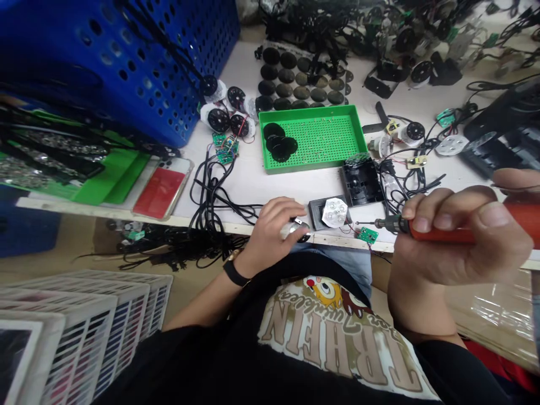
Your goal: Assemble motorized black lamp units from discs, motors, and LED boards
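Note:
My right hand (455,253) is wrapped round a red power screwdriver (434,228), its thin bit pointing left above the bench edge. Just below the bit lies a small green circuit board (367,235) with thin wires. My left hand (274,228) is closed on a small round part (300,229), black and clear, mostly hidden by the fingers. Between the hands, a white multi-lens LED disc (336,212) rests on a dark rectangular base (317,214). Behind it sits an opened black housing (363,183).
A green perforated tray (312,166) holds black discs and tiny screws. Black cables (215,194) lie left of my left hand, near a phone (163,188). A blue crate (169,73) rises at the back left. Loose wired parts (415,132) crowd the right.

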The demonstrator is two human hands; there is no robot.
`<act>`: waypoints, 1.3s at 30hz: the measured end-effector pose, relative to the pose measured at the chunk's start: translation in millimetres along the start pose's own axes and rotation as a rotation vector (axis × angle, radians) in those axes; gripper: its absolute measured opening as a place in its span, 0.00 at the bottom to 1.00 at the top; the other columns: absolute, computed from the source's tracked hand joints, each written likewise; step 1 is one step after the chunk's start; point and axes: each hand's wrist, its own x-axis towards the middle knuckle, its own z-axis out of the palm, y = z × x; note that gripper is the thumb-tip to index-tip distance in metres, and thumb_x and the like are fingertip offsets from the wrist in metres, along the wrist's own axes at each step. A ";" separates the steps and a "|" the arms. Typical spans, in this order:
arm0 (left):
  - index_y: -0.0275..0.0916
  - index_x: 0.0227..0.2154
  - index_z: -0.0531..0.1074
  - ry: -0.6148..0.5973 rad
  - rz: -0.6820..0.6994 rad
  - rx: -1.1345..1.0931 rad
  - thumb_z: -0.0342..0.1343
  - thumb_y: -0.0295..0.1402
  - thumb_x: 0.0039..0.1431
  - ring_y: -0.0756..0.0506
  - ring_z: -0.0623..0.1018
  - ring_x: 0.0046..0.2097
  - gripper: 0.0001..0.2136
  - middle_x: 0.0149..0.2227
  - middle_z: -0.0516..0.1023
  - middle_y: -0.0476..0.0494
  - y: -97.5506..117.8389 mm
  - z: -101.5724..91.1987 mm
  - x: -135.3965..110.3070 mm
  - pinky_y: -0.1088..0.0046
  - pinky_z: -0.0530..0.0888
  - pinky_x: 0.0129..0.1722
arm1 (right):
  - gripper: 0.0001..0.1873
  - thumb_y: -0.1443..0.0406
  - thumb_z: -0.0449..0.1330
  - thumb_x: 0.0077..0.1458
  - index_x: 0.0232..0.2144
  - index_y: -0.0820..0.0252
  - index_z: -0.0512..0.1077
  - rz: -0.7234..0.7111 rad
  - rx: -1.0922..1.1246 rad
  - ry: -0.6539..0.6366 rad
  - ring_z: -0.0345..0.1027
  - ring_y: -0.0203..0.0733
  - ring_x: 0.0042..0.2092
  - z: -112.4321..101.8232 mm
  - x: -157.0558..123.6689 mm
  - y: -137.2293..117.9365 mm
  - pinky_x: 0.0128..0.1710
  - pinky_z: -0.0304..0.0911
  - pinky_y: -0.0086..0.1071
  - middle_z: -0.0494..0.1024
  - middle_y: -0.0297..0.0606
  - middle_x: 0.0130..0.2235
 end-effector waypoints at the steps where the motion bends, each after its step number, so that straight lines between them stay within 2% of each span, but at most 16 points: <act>1: 0.44 0.51 0.75 -0.125 0.022 0.036 0.67 0.43 0.62 0.36 0.76 0.61 0.18 0.52 0.83 0.40 -0.7 -5.4 0.3 0.48 0.70 0.63 | 0.08 0.68 0.58 0.45 0.31 0.54 0.67 -0.005 0.018 -0.005 0.56 0.30 0.16 0.3 -0.3 1.2 0.19 0.62 0.29 0.65 0.21 0.18; 3: 0.44 0.54 0.74 -0.329 0.037 0.097 0.70 0.45 0.57 0.32 0.71 0.65 0.24 0.54 0.82 0.40 -2.6 -14.0 1.0 0.43 0.63 0.66 | 0.07 0.69 0.58 0.46 0.31 0.54 0.68 -0.002 0.036 -0.029 0.57 0.31 0.16 0.6 -0.9 2.8 0.19 0.63 0.30 0.65 0.22 0.18; 5: 0.45 0.55 0.73 -0.443 0.037 0.141 0.69 0.42 0.58 0.31 0.69 0.67 0.24 0.55 0.81 0.40 -4.8 -18.3 2.9 0.40 0.58 0.68 | 0.07 0.69 0.58 0.47 0.31 0.54 0.69 0.005 0.035 -0.048 0.58 0.31 0.16 1.0 -1.8 3.2 0.19 0.63 0.30 0.65 0.22 0.18; 9: 0.43 0.52 0.73 -0.520 0.077 0.184 0.67 0.34 0.60 0.32 0.70 0.63 0.18 0.52 0.81 0.40 -8.7 -19.0 12.3 0.44 0.59 0.67 | 0.07 0.69 0.58 0.45 0.30 0.55 0.66 -0.018 -0.019 -0.037 0.56 0.30 0.15 4.1 -3.8 1.3 0.18 0.62 0.28 0.63 0.22 0.18; 12: 0.42 0.50 0.72 -0.535 0.102 0.158 0.67 0.33 0.60 0.34 0.72 0.59 0.17 0.48 0.81 0.40 -6.6 -19.2 19.9 0.47 0.63 0.64 | 0.08 0.68 0.57 0.44 0.29 0.54 0.63 -0.005 -0.050 -0.008 0.54 0.30 0.14 5.1 -4.5 -0.5 0.17 0.61 0.28 0.63 0.20 0.17; 16: 0.40 0.50 0.71 -0.498 0.078 0.097 0.66 0.35 0.61 0.35 0.74 0.56 0.17 0.48 0.79 0.39 10.5 -21.0 23.0 0.50 0.68 0.60 | 0.09 0.69 0.58 0.44 0.30 0.53 0.63 0.010 -0.033 -0.013 0.55 0.31 0.15 2.5 -4.7 -0.5 0.18 0.61 0.28 0.65 0.20 0.17; 20: 0.41 0.52 0.69 -0.452 -0.002 0.009 0.64 0.29 0.61 0.39 0.77 0.55 0.18 0.51 0.78 0.39 33.7 -21.4 23.9 0.57 0.75 0.55 | 0.06 0.69 0.58 0.45 0.29 0.55 0.65 0.002 -0.024 0.005 0.57 0.30 0.16 3.1 -4.9 1.5 0.20 0.61 0.29 0.65 0.21 0.18; 23: 0.41 0.53 0.68 -0.398 -0.015 -0.034 0.65 0.26 0.60 0.40 0.78 0.55 0.20 0.52 0.77 0.39 43.0 -20.5 27.5 0.59 0.77 0.55 | 0.03 0.68 0.58 0.46 0.27 0.57 0.66 -0.006 -0.011 0.019 0.56 0.29 0.16 5.7 -3.9 2.2 0.19 0.61 0.29 0.63 0.23 0.18; 27: 0.41 0.53 0.68 -0.272 -0.019 -0.061 0.67 0.24 0.58 0.40 0.79 0.55 0.23 0.52 0.78 0.39 45.1 -17.1 33.1 0.59 0.77 0.56 | 0.14 0.68 0.58 0.45 0.38 0.57 0.71 -0.021 -0.023 0.006 0.54 0.31 0.14 6.6 -2.2 1.0 0.17 0.61 0.30 0.63 0.21 0.17; 29: 0.42 0.54 0.68 -0.226 -0.013 -0.066 0.67 0.23 0.56 0.39 0.79 0.55 0.24 0.52 0.78 0.40 44.2 -13.9 34.9 0.58 0.77 0.57 | 0.12 0.66 0.59 0.47 0.38 0.55 0.72 -0.013 -0.033 0.002 0.54 0.32 0.15 5.9 -2.3 0.3 0.18 0.61 0.31 0.62 0.21 0.17; 33: 0.42 0.55 0.68 -0.149 0.025 -0.113 0.67 0.25 0.58 0.40 0.79 0.54 0.24 0.51 0.79 0.39 40.6 -3.7 38.8 0.59 0.78 0.54 | 0.06 0.64 0.62 0.49 0.33 0.53 0.71 -0.014 -0.017 -0.018 0.54 0.33 0.15 3.9 -2.9 0.7 0.18 0.61 0.32 0.62 0.22 0.18; 39: 0.41 0.54 0.68 -0.058 0.055 -0.145 0.70 0.27 0.55 0.41 0.79 0.52 0.25 0.49 0.79 0.41 34.0 19.4 51.3 0.59 0.76 0.54 | 0.09 0.66 0.63 0.51 0.37 0.55 0.75 -0.042 0.042 -0.048 0.56 0.32 0.16 1.2 -0.5 2.5 0.19 0.62 0.30 0.64 0.23 0.18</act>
